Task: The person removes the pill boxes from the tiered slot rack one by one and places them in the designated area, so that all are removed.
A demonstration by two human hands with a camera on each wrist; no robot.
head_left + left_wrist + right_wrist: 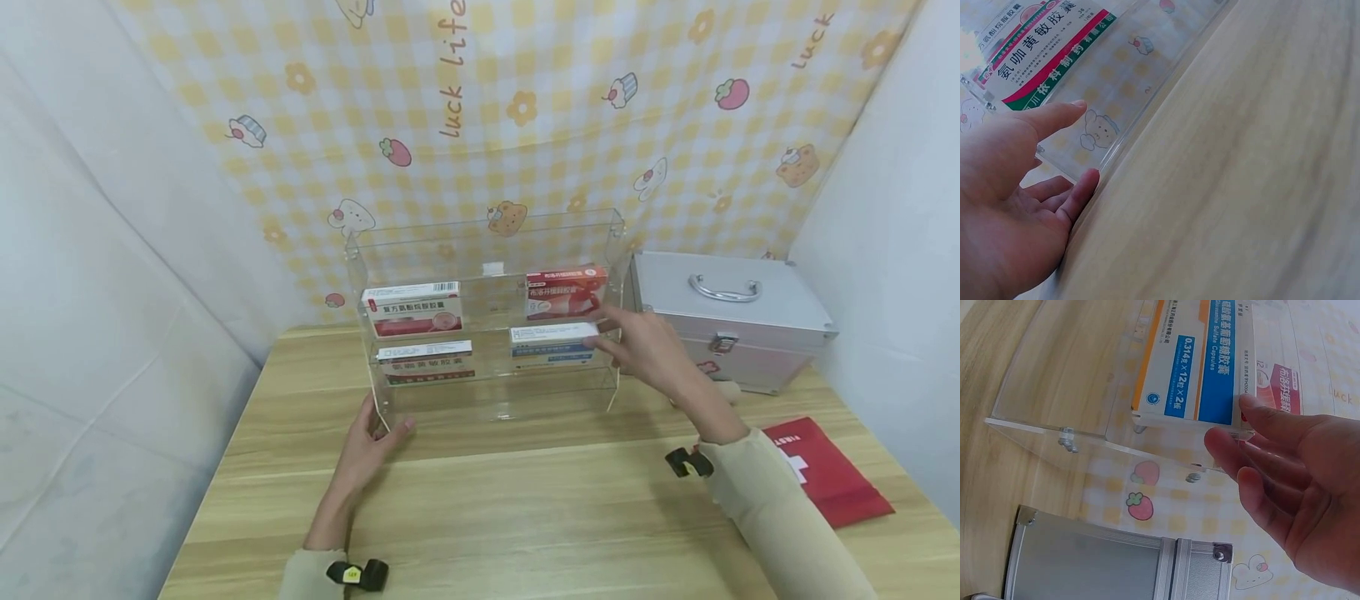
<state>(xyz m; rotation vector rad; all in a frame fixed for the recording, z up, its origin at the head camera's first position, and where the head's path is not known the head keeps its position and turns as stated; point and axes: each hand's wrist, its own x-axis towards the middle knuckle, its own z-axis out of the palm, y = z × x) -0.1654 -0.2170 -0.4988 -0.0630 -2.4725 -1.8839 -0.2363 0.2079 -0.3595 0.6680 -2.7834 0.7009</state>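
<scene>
A clear acrylic rack (491, 408) stands on the table with medicine boxes on two tiers. My left hand (367, 450) holds its lower left side edge, thumb on the inner side and fingers outside. At the lower tier's right end, my right hand (645, 346) pinches the end of a blue-and-white capsule box (1194, 369), thumb on its front edge. Just above sits a red capsule box (564, 296). On the left are a white-and-red box (416, 312) on the upper tier and a red-and-green-striped box (1054, 53) on the lower one.
A silver metal case (731, 321) with a handle stands right of the rack. A red first-aid pouch (832, 475) lies on the table (525, 517) near my right sleeve. A small beige roll (726, 390) sits before the case. Behind hangs a yellow checked cloth (525, 158).
</scene>
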